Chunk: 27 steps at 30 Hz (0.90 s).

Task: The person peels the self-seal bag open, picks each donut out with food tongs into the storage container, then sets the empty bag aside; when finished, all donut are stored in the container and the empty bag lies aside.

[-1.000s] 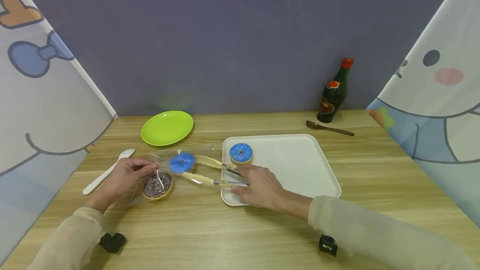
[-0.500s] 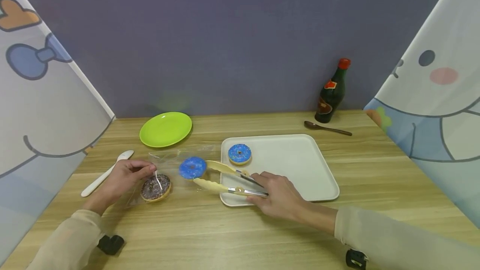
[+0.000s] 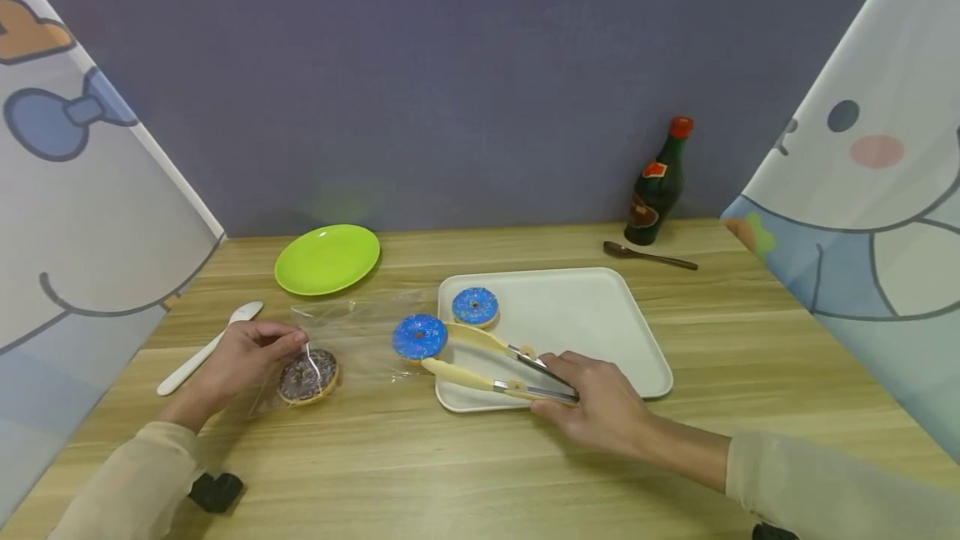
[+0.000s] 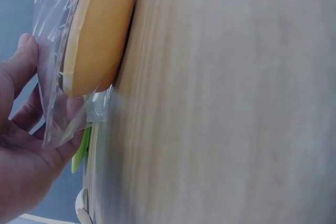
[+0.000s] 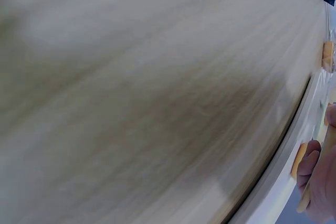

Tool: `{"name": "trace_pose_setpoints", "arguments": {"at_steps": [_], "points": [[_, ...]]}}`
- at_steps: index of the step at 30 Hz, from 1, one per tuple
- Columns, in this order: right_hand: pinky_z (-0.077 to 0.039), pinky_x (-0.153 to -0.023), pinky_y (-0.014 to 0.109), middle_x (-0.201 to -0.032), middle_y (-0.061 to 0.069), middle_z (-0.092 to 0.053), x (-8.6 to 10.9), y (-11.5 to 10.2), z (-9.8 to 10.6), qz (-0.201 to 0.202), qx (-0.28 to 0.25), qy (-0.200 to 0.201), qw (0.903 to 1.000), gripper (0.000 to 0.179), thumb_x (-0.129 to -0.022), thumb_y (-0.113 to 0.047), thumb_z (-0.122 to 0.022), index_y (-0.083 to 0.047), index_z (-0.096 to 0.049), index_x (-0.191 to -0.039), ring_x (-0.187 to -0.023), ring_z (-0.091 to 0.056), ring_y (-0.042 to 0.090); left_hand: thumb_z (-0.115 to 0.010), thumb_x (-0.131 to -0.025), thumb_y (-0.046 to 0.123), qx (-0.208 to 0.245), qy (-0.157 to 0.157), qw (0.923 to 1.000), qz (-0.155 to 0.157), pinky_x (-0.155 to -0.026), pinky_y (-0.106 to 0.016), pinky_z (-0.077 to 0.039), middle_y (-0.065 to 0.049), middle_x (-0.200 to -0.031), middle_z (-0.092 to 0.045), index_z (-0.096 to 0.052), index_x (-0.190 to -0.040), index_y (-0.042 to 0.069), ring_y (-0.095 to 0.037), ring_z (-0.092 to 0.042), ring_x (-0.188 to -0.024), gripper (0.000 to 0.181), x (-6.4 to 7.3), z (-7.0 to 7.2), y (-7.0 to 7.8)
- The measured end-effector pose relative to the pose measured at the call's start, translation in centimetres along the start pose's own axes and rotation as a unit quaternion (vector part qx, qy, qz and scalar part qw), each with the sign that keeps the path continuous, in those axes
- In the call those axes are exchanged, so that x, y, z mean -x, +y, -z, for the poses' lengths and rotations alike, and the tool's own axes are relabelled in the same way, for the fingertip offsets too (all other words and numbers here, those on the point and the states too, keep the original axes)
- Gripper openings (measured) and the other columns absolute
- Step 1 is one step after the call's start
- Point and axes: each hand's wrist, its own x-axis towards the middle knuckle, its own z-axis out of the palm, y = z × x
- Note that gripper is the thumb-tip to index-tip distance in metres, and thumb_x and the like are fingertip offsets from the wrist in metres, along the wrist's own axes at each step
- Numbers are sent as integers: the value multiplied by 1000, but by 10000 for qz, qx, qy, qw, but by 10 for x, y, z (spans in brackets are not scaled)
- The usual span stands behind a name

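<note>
My left hand [image 3: 242, 363] pinches the edge of a clear plastic bag [image 3: 360, 369]. Inside it lies a chocolate doughnut with sprinkles [image 3: 306, 377], whose tan side [image 4: 102, 35] shows large in the left wrist view. My right hand [image 3: 609, 407] grips yellow-tipped metal tongs [image 3: 480, 337]. The tong tips reach a blue doughnut [image 3: 417, 337] at the bag's right end, close to the left rim of a white tray [image 3: 577, 332]. Another blue doughnut with sprinkles [image 3: 473, 306] sits in the tray's far left corner.
A green plate [image 3: 327, 259] lies at the back left and a white spoon [image 3: 202, 361] beside my left hand. At the back right, a dark bottle with a red cap [image 3: 656, 190] stands behind a brown spoon [image 3: 648, 256]. A wall borders the table's rear.
My right hand and the tongs have moved right, and the blue doughnut has slid from the bag's middle to its right end. My left hand stays at the bag.
</note>
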Motion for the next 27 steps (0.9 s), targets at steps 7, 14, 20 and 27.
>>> {"name": "trace_pose_setpoints", "arguments": {"at_steps": [7, 14, 20, 27], "points": [[-40, -51, 18, -86, 0, -64, 21, 7, 13, 113, -15, 235, 9997, 49, -72, -26, -82, 3, -67, -110, -62, -47, 4, -63, -91, 4, -37, -52, 10000, -40, -67, -25, -55, 3, -85, -69, -62, -97, -20, -8, -65, -76, 24, -2, -2, -2], [-40, -53, 16, -90, -3, -64, 41, 11, 29, -49, 22, 163, 9999, 50, -73, -24, -82, 2, -66, -113, -65, -47, 2, -62, -91, 3, -40, -88, 9999, -71, -67, -25, -55, 2, -86, -69, -63, -97, -19, -7, -65, -77, 23, -3, -2, -2], [-37, -52, 14, -91, -3, -64, 55, 15, 40, -80, 195, 235, 9995, 51, -71, -22, -83, 1, -65, -113, -64, -46, 0, -63, -91, 4, -215, -105, 9997, -3, -66, -24, -54, -1, -88, -69, -64, -98, -17, -7, -64, -77, 22, -2, -1, -1], [-31, -49, 10, -90, -5, -63, 70, 24, 48, -196, 272, 363, 9988, 53, -69, -22, -85, 0, -66, -112, -61, -41, -2, -63, -92, 6, -435, -72, 9990, 26, -66, -22, -54, 2, -88, -69, -66, -98, -15, -4, -63, -78, 22, -1, 1, -1]]}}
